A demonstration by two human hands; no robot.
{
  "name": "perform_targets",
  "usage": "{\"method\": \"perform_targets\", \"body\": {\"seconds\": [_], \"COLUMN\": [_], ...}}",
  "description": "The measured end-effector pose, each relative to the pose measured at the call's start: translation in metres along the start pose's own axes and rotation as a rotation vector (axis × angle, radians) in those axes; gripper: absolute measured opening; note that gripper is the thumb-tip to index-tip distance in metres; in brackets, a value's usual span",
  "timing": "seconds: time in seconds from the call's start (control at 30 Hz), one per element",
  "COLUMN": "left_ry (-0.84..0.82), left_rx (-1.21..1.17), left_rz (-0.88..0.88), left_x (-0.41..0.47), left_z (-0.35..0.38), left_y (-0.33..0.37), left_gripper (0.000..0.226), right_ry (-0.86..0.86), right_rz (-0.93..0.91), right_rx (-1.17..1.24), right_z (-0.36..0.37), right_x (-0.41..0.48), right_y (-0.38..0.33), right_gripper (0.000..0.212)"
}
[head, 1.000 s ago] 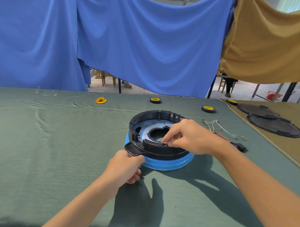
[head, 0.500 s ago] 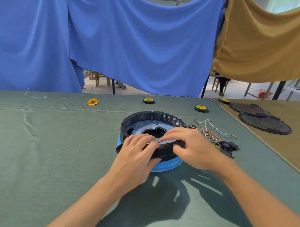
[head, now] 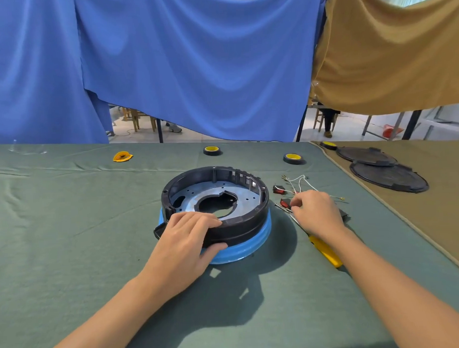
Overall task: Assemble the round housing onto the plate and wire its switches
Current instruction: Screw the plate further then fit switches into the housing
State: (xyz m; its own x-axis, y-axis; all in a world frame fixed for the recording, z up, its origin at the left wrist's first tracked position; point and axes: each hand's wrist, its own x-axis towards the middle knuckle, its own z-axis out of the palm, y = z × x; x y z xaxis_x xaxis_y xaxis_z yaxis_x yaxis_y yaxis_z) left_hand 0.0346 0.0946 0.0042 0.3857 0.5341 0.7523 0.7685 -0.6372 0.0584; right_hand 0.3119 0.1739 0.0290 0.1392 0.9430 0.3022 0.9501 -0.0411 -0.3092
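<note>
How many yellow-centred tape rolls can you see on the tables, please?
3. One tape roll lies beyond the round housing, a second farther right, a third at the brown cloth's far corner. Others may be hidden.

Tape rolls [head: 212, 150], black discs [head: 388, 177], blue drape [head: 193, 71]

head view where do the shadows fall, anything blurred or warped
Head view: hard shadows of the housing, left hand and right hand fall toward the camera on the green cloth; centre is sharp; wide-angle stretches the forearms near the bottom edge.
</note>
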Motion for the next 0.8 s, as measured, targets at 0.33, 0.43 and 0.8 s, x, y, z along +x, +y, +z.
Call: {"method": "perform_targets", "body": {"seconds": [0.33, 0.43, 0.8], "left_ry": [-0.098, -0.085, -0.148], "left_rx": [0.07, 0.077, 0.12], "left_rz": [0.098, 0.12, 0.181], "left_x": [-0.007, -0.007, -0.004], "left_z": [0.001, 0.001, -0.002], "left_y": [-0.009, -0.01, -0.019], "left_gripper": [0.061, 0.061, 0.064], "right_ry": [0.078, 0.106, -0.227], "right_rz": [-0.132, -0.128, 0.729], "right_rx": [-0.306, -0.308, 1.48], "right_z": [0.03, 0.028, -0.022], "right_x": [0.016, 0.016, -0.068], "right_y": [-0.021, -0.03, -0.08], "right_gripper": [0.016, 0.018, 0.015]}}
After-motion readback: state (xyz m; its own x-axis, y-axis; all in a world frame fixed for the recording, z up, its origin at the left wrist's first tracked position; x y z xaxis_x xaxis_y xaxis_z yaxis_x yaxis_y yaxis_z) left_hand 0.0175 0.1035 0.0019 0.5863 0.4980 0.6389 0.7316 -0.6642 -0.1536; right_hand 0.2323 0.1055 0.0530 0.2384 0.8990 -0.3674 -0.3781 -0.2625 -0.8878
